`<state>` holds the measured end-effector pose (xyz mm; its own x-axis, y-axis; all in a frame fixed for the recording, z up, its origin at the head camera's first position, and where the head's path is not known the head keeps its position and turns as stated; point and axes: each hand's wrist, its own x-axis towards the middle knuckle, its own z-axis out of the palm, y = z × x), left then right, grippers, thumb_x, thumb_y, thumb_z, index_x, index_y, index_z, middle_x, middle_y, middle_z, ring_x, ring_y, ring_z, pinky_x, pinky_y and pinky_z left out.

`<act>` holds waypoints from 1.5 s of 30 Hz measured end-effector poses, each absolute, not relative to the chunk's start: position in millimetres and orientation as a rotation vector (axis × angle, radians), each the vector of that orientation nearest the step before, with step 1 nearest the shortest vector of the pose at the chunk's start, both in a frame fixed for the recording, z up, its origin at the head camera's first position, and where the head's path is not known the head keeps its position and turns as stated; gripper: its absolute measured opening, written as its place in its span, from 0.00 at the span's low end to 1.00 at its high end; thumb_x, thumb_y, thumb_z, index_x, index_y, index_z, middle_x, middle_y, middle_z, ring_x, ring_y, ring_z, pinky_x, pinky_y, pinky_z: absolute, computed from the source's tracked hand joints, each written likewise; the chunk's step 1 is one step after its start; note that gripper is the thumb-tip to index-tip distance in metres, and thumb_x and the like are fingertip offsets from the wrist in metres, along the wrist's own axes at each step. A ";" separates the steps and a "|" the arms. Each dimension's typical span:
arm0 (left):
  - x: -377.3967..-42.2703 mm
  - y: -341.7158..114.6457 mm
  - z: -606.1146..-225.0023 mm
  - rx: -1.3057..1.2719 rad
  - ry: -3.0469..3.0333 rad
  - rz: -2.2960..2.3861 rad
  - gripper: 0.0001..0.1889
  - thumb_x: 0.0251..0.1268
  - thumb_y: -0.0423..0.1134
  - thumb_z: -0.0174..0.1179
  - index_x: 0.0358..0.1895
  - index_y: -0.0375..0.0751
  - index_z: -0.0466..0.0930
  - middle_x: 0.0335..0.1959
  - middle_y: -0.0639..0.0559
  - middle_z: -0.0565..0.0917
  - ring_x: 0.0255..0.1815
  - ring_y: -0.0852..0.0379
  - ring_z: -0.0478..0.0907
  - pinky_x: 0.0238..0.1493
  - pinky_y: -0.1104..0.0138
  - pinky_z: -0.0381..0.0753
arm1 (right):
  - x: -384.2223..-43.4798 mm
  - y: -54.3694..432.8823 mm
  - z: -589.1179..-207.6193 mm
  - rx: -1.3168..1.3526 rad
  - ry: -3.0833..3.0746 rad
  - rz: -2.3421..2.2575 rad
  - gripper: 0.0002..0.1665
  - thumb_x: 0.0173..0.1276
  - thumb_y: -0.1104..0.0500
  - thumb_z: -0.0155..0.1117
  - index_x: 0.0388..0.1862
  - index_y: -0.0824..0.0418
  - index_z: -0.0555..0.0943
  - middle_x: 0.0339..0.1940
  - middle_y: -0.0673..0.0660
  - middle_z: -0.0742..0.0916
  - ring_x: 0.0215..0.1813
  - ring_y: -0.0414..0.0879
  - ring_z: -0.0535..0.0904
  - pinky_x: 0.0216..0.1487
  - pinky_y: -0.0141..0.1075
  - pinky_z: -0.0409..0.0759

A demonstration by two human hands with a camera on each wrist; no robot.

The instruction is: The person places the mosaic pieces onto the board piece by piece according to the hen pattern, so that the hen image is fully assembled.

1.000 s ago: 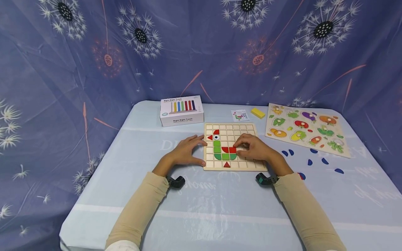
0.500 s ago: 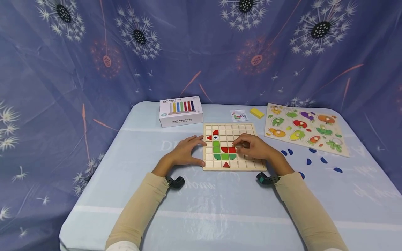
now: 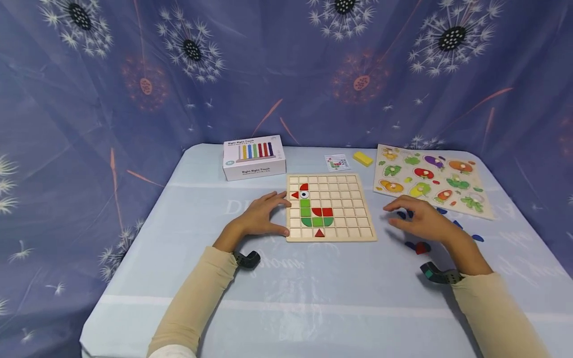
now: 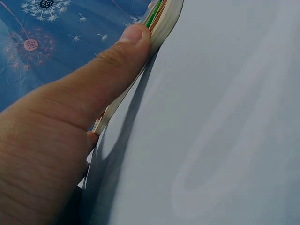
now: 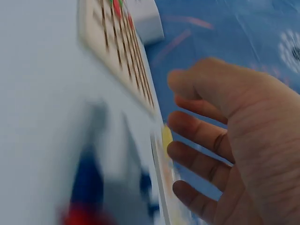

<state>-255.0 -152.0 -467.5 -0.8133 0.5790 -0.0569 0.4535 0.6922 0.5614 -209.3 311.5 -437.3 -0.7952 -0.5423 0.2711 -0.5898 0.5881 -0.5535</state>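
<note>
A wooden grid board lies in the middle of the table, holding a bird-like figure of red and green tiles and an eye tile. My left hand rests at the board's left edge, thumb and fingers spread apart; in the left wrist view its thumb presses the rim. Right of the board, my right hand hovers with loosely bent fingers and nothing between them. Beneath and beside it lie several blue half-round pieces and a red piece; the hand hides some of them.
Behind the board are a white box, a small picture card and a yellow block. A vegetable knob puzzle lies at the back right. A patterned blue curtain hangs behind the table.
My right hand has left the red tiles on the board and moved right, over the blue pieces. My left hand stays at the board's edge.
</note>
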 end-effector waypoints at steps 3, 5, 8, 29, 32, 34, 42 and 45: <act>-256.0 -153.2 -467.3 0.828 2.674 0.796 0.44 0.47 0.69 0.73 0.69 0.60 0.70 0.82 0.60 0.53 0.82 0.50 0.42 0.76 0.45 0.45 | -190.9 338.9 -439.9 0.915 -2.740 0.936 0.20 0.57 0.68 0.79 0.49 0.59 0.86 0.47 0.52 0.86 0.52 0.37 0.77 0.55 0.24 0.71; -256.6 -153.6 -467.3 0.824 2.675 0.795 0.44 0.47 0.70 0.73 0.69 0.60 0.70 0.82 0.60 0.52 0.82 0.50 0.42 0.76 0.45 0.46 | -179.8 353.9 -443.6 0.885 -2.754 0.910 0.21 0.53 0.67 0.81 0.47 0.56 0.86 0.45 0.50 0.86 0.50 0.35 0.76 0.54 0.20 0.68; -256.3 -153.3 -467.3 0.811 2.675 0.800 0.45 0.46 0.69 0.74 0.69 0.60 0.71 0.82 0.61 0.52 0.82 0.50 0.42 0.76 0.44 0.45 | -167.8 370.8 -450.4 0.879 -2.760 0.925 0.23 0.48 0.68 0.84 0.42 0.54 0.86 0.43 0.51 0.85 0.49 0.35 0.75 0.54 0.17 0.64; -252.6 -152.4 -464.1 0.823 2.654 0.833 0.44 0.46 0.67 0.76 0.69 0.59 0.70 0.82 0.59 0.53 0.82 0.49 0.42 0.76 0.45 0.45 | -160.0 366.4 -466.6 0.677 -2.791 0.790 0.21 0.50 0.65 0.83 0.38 0.46 0.85 0.45 0.50 0.81 0.50 0.48 0.70 0.43 0.50 0.65; -251.9 -152.2 -463.1 0.822 2.655 0.834 0.44 0.46 0.67 0.76 0.69 0.59 0.70 0.82 0.59 0.53 0.82 0.50 0.42 0.76 0.45 0.45 | -160.5 365.5 -466.8 0.661 -2.801 0.801 0.19 0.51 0.62 0.84 0.40 0.46 0.86 0.46 0.50 0.81 0.50 0.50 0.70 0.45 0.52 0.64; -252.1 -152.3 -463.1 0.821 2.657 0.831 0.44 0.46 0.66 0.76 0.69 0.59 0.70 0.82 0.60 0.53 0.82 0.50 0.42 0.76 0.45 0.45 | -160.7 364.5 -466.4 0.656 -2.807 0.805 0.19 0.51 0.60 0.84 0.40 0.46 0.86 0.46 0.51 0.80 0.51 0.51 0.71 0.45 0.54 0.63; -253.4 -152.0 -464.2 0.824 2.650 0.841 0.45 0.46 0.67 0.76 0.69 0.59 0.71 0.82 0.59 0.53 0.82 0.49 0.43 0.75 0.43 0.45 | -161.0 363.6 -463.8 0.563 -2.873 0.782 0.20 0.62 0.67 0.75 0.53 0.55 0.86 0.50 0.58 0.82 0.55 0.60 0.73 0.48 0.59 0.67; -253.8 -152.3 -464.8 0.822 2.652 0.839 0.45 0.46 0.67 0.75 0.69 0.59 0.71 0.82 0.59 0.53 0.82 0.49 0.42 0.75 0.43 0.45 | -163.1 363.7 -462.9 0.509 -2.910 0.805 0.22 0.67 0.67 0.70 0.59 0.59 0.81 0.52 0.62 0.82 0.58 0.64 0.72 0.52 0.66 0.67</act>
